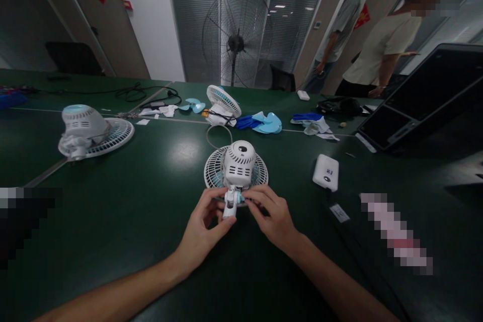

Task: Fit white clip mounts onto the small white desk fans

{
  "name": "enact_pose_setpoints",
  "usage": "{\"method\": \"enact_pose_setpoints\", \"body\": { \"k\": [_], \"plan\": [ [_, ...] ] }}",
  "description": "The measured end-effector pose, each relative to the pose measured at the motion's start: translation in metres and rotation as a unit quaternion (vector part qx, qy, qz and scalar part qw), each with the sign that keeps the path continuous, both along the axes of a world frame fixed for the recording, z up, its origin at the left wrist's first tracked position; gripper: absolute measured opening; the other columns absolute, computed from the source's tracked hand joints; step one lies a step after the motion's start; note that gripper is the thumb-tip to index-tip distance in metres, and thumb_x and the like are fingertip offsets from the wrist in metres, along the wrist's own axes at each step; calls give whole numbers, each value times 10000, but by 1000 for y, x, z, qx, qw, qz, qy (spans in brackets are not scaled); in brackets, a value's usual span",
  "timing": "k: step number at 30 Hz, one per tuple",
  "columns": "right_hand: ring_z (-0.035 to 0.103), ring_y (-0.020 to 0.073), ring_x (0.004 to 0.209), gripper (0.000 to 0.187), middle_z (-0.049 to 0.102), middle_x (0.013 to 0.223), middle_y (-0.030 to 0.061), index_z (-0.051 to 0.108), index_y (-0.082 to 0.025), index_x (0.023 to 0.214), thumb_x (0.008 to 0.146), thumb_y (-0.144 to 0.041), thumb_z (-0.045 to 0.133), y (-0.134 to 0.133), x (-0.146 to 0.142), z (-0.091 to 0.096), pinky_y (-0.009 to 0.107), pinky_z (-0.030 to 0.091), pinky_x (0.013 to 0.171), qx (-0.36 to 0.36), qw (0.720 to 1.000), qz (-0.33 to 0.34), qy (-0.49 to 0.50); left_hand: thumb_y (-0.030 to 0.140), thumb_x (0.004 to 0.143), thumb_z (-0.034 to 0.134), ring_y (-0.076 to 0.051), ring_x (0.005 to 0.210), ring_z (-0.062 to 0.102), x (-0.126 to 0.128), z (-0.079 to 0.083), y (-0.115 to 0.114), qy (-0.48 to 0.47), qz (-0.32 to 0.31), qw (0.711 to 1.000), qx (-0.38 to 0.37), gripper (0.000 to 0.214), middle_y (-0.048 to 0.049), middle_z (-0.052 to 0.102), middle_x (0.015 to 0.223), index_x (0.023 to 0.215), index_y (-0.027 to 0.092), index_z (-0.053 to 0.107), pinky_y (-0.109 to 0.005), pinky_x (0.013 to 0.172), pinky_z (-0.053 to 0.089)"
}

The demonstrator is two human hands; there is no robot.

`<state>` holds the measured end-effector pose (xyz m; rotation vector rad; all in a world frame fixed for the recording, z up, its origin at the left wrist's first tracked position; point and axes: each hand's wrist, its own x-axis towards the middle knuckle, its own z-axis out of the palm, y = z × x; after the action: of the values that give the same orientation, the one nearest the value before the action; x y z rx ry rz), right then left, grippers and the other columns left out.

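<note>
A small white fan (240, 163) lies face down on the green table, its round grille (212, 166) underneath and its vented motor housing on top. At the near end, a white neck bracket (230, 206) sticks out toward me. My left hand (206, 221) grips this bracket between thumb and fingers from the left. On the other side, my right hand (273, 214) pinches a light blue knob (240, 197) at the bracket's joint. The fingertips partly cover the knob.
Another white fan (85, 131) lies face down at left; a third fan (222, 105) leans behind. Blue blades (267, 123), gloves (313, 123) and cables lie along the back. A white device (326, 172) and a black case (422, 95) sit right. Two people stand beyond the table.
</note>
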<state>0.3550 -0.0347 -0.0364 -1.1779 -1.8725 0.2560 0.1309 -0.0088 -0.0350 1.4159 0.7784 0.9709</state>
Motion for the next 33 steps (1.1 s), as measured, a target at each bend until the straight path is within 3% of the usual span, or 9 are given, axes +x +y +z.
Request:
{"method": "enact_pose_setpoints", "body": {
  "k": [2, 5, 11, 14, 17, 22, 25, 30, 33],
  "plan": [
    [692, 186, 971, 237, 686, 1109, 61, 680, -264, 1218, 1028, -169, 574, 1, 2, -1, 305, 588, 766, 13, 1000, -5, -13, 326, 880, 783, -189, 954, 594, 0, 0, 0, 0, -2, 1000, -1, 485, -75, 551, 1232, 1316, 262, 582, -319, 798, 507],
    [687, 163, 864, 204, 679, 1097, 58, 693, -259, 1204, 1020, -213, 616, 2, 3, -1, 283, 573, 688, -6, 1000, -8, -9, 326, 878, 784, -188, 948, 597, 0, 1, -1, 0, -4, 1000, -5, 479, -72, 561, 1227, 1307, 263, 582, -316, 789, 505],
    [687, 172, 876, 104, 671, 1029, 47, 723, -227, 979, 1013, -246, 626, 0, -3, 2, 301, 574, 743, -47, 998, -10, 39, 317, 874, 783, -191, 956, 596, 1, 4, -1, 3, -4, 1000, -7, 473, -69, 573, 1217, 1300, 266, 583, -321, 794, 504],
    [656, 124, 740, 165, 656, 1137, 58, 685, -233, 1144, 987, -209, 642, -3, -2, 2, 270, 559, 639, -45, 998, -1, 37, 313, 877, 778, -193, 968, 594, 1, 5, -1, 3, 0, 1000, -3, 467, -69, 559, 1232, 1302, 269, 587, -328, 811, 505],
    [652, 124, 760, 263, 651, 1162, 60, 662, -256, 1240, 996, -172, 614, -2, 1, 2, 265, 558, 646, -14, 1000, 1, 3, 305, 880, 775, -189, 968, 595, 2, 6, -1, 1, 0, 1000, -5, 464, -68, 553, 1232, 1302, 269, 587, -326, 813, 505],
    [673, 164, 844, 119, 658, 1087, 60, 734, -235, 1062, 1009, -249, 628, 1, -1, 5, 292, 570, 695, -26, 999, -22, 31, 309, 873, 780, -184, 936, 593, 2, 6, -2, 0, 1, 1000, -6, 476, -73, 558, 1226, 1306, 260, 587, -318, 784, 512],
    [673, 170, 839, 167, 657, 1049, 63, 736, -212, 943, 1020, -260, 596, -1, -6, 8, 295, 575, 689, -64, 995, -27, 68, 311, 875, 778, -178, 918, 591, 2, 6, -2, 1, 2, 1000, 0, 459, -67, 569, 1198, 1292, 255, 595, -308, 774, 511],
    [650, 125, 718, 255, 636, 1187, 81, 660, -242, 1240, 993, -211, 601, -7, -7, 6, 271, 580, 605, -52, 997, -7, 57, 332, 871, 778, -195, 938, 599, 2, 6, -1, 3, 9, 1000, 7, 468, -84, 574, 1227, 1297, 248, 603, -322, 787, 521],
    [662, 131, 740, 248, 646, 1167, 72, 672, -264, 1243, 1010, -216, 603, -6, -4, 5, 281, 589, 630, -30, 999, -5, 13, 332, 870, 782, -198, 954, 606, 2, 5, 0, 1, 10, 1000, 7, 472, -86, 566, 1233, 1300, 251, 606, -328, 802, 531]
  ]
}}
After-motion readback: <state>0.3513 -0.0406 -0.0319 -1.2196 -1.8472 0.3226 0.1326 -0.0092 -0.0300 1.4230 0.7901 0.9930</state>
